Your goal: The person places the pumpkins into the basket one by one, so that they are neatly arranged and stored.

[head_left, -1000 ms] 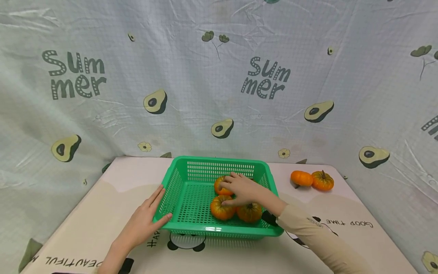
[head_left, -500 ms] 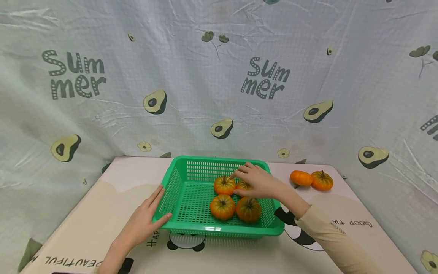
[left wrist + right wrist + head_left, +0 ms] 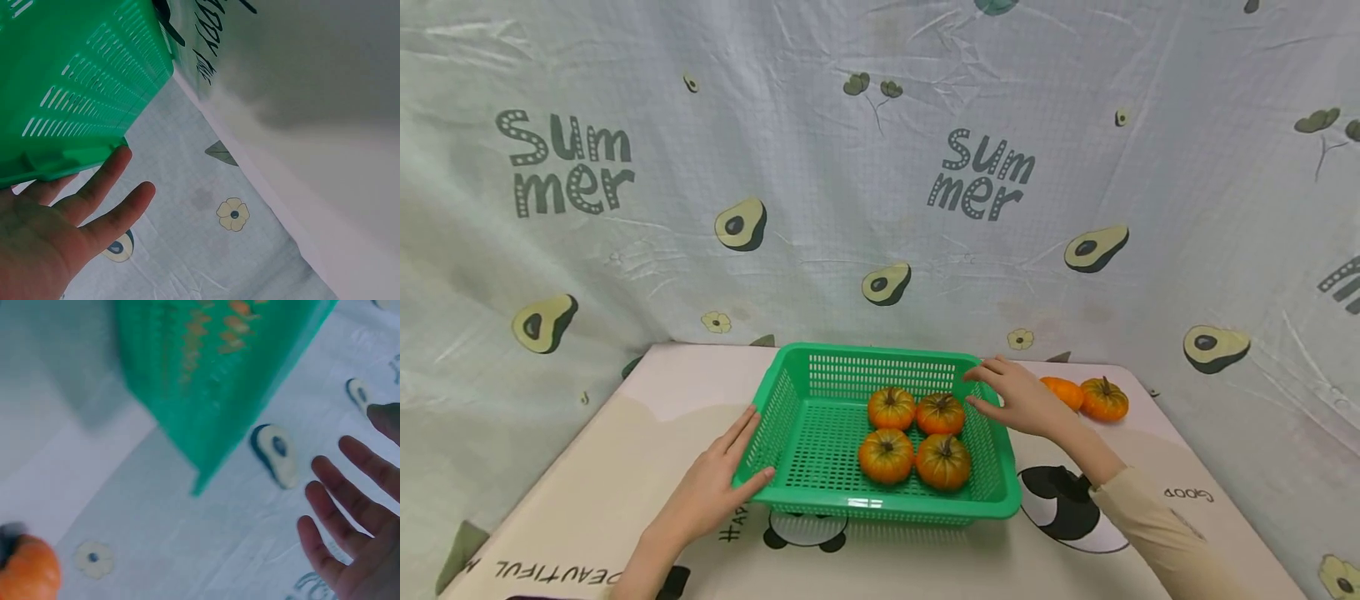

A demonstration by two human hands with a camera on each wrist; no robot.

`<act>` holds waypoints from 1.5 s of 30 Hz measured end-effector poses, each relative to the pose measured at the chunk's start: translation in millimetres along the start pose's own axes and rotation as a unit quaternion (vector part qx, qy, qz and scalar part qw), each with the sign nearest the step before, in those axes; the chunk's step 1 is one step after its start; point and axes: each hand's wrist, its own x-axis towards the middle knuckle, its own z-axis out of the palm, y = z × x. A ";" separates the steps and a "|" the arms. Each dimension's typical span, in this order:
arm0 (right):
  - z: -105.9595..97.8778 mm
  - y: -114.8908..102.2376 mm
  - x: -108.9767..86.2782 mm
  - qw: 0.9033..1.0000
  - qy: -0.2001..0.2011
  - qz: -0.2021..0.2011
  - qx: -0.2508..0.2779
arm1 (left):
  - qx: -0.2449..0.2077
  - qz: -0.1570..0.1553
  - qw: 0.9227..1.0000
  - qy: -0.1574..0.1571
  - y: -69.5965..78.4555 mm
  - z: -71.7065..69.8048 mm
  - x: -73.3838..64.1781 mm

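Note:
A green plastic basket (image 3: 925, 507) with slotted sides stands on the table. Inside its right half several small orange pumpkins (image 3: 887, 456) sit upright in two rows, stems up. Along the basket's left rim lies my left hand (image 3: 709, 485), thumb at the front corner and fingers spread. The left wrist view shows those fingers (image 3: 103, 178) straight against the basket's edge. My right hand (image 3: 1021, 402) hovers at the back right rim, holding nothing. In the right wrist view its fingers (image 3: 340, 487) are apart and loosely extended, beside the basket wall (image 3: 200, 425).
Two more pumpkins lie at the table's back right: a plain orange one (image 3: 1064, 392), partly behind the right hand, and a striped one (image 3: 1104, 400). A printed cloth (image 3: 820, 250) hangs behind the table and along its sides.
My right hand has moved right from above the pumpkins to the basket's right rim, uncovering the back right pumpkin. The left hand and the basket stay put.

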 end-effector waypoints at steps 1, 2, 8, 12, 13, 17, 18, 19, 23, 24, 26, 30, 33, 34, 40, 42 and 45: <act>2.4 5.8 -3.6 1.000 0.013 0.002 0.000 | 0.001 0.002 1.000 0.001 0.2 -0.9 0.1; 4.8 11.9 -7.6 1.000 0.026 0.007 -0.002 | 0.000 0.000 1.000 0.000 0.4 -1.6 0.1; 18.8 46.9 -31.6 0.995 0.077 0.064 -0.030 | -0.001 -0.002 1.000 -0.003 1.4 -2.1 1.2; 29.8 66.9 -44.8 0.992 0.074 0.089 -0.057 | 0.000 -0.004 1.000 -0.001 1.4 -1.7 0.4; 32.7 71.5 -47.8 0.991 0.071 0.092 -0.065 | 0.000 -0.005 1.000 -0.002 1.2 -1.7 0.2; 41.0 86.0 -58.7 0.987 0.031 0.123 -0.094 | -0.002 -0.004 1.000 -0.001 0.7 -1.1 -0.2; 43.0 89.7 -61.4 0.986 0.021 0.130 -0.104 | -0.003 -0.004 1.000 -0.002 0.1 -0.8 0.1; 44.6 93.0 -63.9 0.984 0.011 0.137 -0.112 | -0.003 -0.004 1.000 -0.003 -0.2 -0.8 0.3; 49.6 106.2 -73.2 0.978 -0.022 0.162 -0.132 | -0.005 -0.004 1.000 -0.004 -0.3 -0.5 0.7; 50.3 109.0 -75.1 0.976 -0.026 0.167 -0.137 | -0.005 -0.004 1.000 -0.004 -0.4 -0.4 0.8; 52.4 115.2 -78.4 0.974 -0.030 0.173 -0.144 | -0.006 -0.006 1.000 -0.004 -0.7 -0.1 0.8; 57.1 126.1 -83.2 0.970 -0.028 0.174 -0.168 | -0.006 -0.009 1.000 -0.006 -1.6 0.4 0.7; 60.9 132.0 -85.8 0.967 -0.025 0.171 -0.185 | -0.007 -0.009 1.000 -0.007 -1.6 0.4 0.6; 62.4 133.9 -86.4 0.967 -0.024 0.170 -0.189 | -0.007 -0.009 1.000 -0.007 -1.5 0.3 0.6; 67.1 139.4 -87.1 0.965 -0.050 0.178 -0.184 | -0.006 -0.005 1.000 0.000 0.1 -0.6 -0.3; 68.1 140.0 -87.3 0.964 -0.066 0.175 -0.191 | -0.006 -0.005 1.000 0.002 0.9 -0.7 -0.8; 69.1 140.8 -87.7 0.961 -0.076 0.166 -0.208 | -0.007 -0.004 1.000 0.003 1.6 -0.7 -1.2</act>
